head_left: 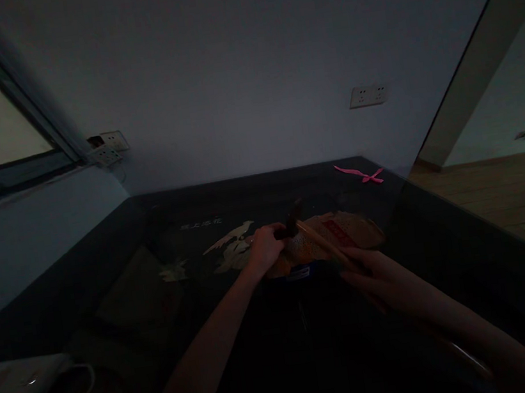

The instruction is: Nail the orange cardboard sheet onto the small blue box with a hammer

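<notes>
Forearms [214, 341] — left hand [266, 246] pinched on dark piece [291, 225], right hand [373, 272] closed round wooden stick [320, 240] — red label [337, 232] illegible.

Surface [247, 192]: dark and pretty glossy, smooth enough to throw soft reflections
Stick [321, 241]: looks like wood tbh, smooth with a faint sheen
Dark piece [291, 223]: too dim to call the material, sorry
Packet [358, 229]: speckled print, can't tell if it's paper or plastic
Pink strip [365, 176]: cloth-looking, kinda ribbony, matt
White box [23, 382]: smooth, plastic-looking, with one shiny spot on top
Cord [90, 374]: plastic-looking, smooth
Wall [228, 85]: smooth and matt, looks painted
Socket plate [368, 95]: plain smooth plastic by the look of it
Floor [494, 192]: wood-look boards, fairly matt
</notes>
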Demonstrator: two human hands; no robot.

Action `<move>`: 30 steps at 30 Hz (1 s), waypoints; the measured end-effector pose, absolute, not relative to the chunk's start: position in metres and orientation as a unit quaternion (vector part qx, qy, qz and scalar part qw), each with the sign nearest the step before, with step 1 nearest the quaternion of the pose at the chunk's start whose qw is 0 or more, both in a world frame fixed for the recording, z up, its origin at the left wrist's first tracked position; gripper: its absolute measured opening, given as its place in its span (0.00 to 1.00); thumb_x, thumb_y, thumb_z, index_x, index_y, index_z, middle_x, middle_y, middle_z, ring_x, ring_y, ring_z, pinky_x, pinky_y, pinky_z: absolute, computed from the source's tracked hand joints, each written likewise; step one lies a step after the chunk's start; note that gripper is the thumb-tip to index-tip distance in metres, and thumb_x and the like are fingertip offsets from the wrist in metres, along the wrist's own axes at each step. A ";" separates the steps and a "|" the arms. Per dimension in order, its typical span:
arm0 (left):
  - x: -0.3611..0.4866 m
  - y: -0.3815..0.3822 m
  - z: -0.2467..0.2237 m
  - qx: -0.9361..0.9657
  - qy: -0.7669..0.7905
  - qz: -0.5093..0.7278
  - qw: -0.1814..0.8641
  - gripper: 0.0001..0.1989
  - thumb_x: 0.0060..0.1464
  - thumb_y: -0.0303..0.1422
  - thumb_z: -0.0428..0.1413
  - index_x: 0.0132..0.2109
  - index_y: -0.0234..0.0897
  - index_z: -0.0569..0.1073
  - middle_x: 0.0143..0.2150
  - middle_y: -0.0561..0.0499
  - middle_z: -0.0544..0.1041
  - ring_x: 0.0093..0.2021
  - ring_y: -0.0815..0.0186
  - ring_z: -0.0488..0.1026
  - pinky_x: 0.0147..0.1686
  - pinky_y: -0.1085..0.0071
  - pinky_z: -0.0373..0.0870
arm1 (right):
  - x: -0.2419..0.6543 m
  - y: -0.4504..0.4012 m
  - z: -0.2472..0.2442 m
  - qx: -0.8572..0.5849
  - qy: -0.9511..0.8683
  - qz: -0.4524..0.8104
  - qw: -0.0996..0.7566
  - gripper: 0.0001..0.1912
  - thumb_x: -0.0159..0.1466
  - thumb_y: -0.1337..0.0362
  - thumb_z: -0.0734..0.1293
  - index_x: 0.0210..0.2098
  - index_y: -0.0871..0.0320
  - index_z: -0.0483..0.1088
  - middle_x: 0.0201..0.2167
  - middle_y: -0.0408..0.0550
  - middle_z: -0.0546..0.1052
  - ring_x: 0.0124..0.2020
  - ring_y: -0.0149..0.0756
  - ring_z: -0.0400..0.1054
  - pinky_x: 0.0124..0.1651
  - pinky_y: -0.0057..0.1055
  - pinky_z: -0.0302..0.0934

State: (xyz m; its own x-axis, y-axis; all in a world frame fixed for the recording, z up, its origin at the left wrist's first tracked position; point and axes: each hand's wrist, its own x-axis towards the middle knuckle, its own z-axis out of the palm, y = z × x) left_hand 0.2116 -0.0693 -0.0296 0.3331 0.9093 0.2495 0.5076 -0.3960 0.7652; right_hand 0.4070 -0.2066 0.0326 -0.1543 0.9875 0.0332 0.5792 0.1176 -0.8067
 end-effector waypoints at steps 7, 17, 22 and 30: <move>0.212 -0.070 -0.029 0.753 0.458 0.358 0.308 0.05 0.47 0.28 0.58 0.34 0.34 0.76 0.35 0.49 0.79 0.35 0.65 0.75 0.38 0.71 0.70 | 0.408 -0.209 0.039 -0.566 -0.687 0.335 0.309 0.11 0.56 0.63 0.63 0.37 0.59 0.72 0.31 0.47 0.76 0.32 0.39 0.71 0.35 0.31 0.64; 0.211 -0.070 -0.029 0.765 0.445 0.355 0.302 0.06 0.47 0.28 0.58 0.35 0.33 0.76 0.35 0.48 0.78 0.35 0.66 0.74 0.38 0.71 0.69 | 0.418 -0.213 0.017 -0.571 -0.619 0.405 0.355 0.22 0.57 0.58 0.64 0.49 0.61 0.67 0.26 0.44 0.73 0.25 0.34 0.68 0.25 0.27 0.63; 0.213 -0.071 -0.024 0.775 0.406 0.369 0.314 0.13 0.45 0.26 0.58 0.41 0.34 0.72 0.37 0.49 0.77 0.38 0.67 0.74 0.41 0.71 0.70 | 0.422 -0.215 -0.004 -0.560 -0.551 0.465 0.408 0.27 0.59 0.55 0.63 0.54 0.60 0.60 0.12 0.32 0.58 0.10 0.24 0.50 0.12 0.21 0.46; 0.190 -0.095 0.037 0.755 0.378 0.474 0.251 0.10 0.54 0.31 0.52 0.43 0.34 0.71 0.42 0.48 0.75 0.43 0.67 0.72 0.47 0.70 0.67 | 0.428 -0.213 -0.018 -0.540 -0.522 0.493 0.439 0.26 0.59 0.55 0.64 0.53 0.60 0.60 0.14 0.32 0.59 0.11 0.23 0.50 0.13 0.21 0.45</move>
